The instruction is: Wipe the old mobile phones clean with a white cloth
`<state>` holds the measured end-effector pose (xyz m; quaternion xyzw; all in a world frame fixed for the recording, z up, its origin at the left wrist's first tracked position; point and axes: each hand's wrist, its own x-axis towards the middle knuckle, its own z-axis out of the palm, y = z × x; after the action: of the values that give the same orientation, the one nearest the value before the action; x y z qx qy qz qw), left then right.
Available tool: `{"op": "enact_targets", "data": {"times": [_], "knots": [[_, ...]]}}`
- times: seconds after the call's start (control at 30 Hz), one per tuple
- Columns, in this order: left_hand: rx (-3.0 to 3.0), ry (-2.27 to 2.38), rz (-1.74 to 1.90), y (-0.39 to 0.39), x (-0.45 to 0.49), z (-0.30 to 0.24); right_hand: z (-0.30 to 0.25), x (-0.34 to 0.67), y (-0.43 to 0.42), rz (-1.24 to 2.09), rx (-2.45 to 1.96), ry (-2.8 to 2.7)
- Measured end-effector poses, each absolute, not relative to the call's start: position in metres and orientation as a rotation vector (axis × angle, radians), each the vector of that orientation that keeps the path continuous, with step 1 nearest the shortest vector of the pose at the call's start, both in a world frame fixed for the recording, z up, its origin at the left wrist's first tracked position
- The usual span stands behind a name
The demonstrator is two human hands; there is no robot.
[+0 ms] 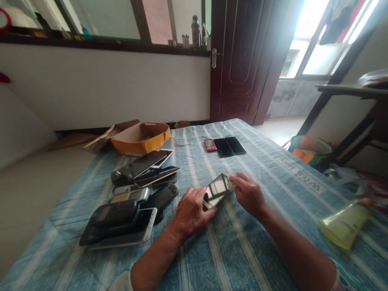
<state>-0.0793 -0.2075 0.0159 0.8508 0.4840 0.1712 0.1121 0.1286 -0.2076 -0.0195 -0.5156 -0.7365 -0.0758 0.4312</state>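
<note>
In front of me my left hand [194,208] grips the near end of a phone [218,186], whose glossy screen mirrors bright windows. At its far end the fingers of my right hand [247,192] are pinched together. Something small and whitish shows at those fingertips, too indistinct to name. To the left lies a pile of phones: a dark handset [113,214] on a white-edged phone [148,226], a silver keypad phone [133,194] and several black ones. Farther back, a small red phone [209,144] lies beside two black phones [224,147] set side by side.
An orange cardboard box [142,144] with its flap open stands at the table's back left. A yellow translucent bag or sleeve [345,224] lies at the right. Blue striped cloth [194,161] covers the table. Behind are a dark red door [239,60] and a windowsill with a bottle [195,32].
</note>
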Motion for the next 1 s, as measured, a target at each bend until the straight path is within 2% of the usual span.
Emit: {"op": "enact_targets", "data": {"times": [0.23, 0.67, 1.0], "knots": [[2.533, 1.383, 0.464, -0.202, -0.086, 0.013, -0.005, 0.084, -0.237, -0.112, -0.822, -2.001], [2.546, 1.327, 0.480, -0.198, -0.086, 0.018, -0.017, 0.125, -0.200, -0.246, -1.026, -1.786], [2.554, 1.147, 0.660, -0.195, -0.096, 0.010, -0.009, 0.083, -0.232, -0.227, -0.755, -1.975]]}}
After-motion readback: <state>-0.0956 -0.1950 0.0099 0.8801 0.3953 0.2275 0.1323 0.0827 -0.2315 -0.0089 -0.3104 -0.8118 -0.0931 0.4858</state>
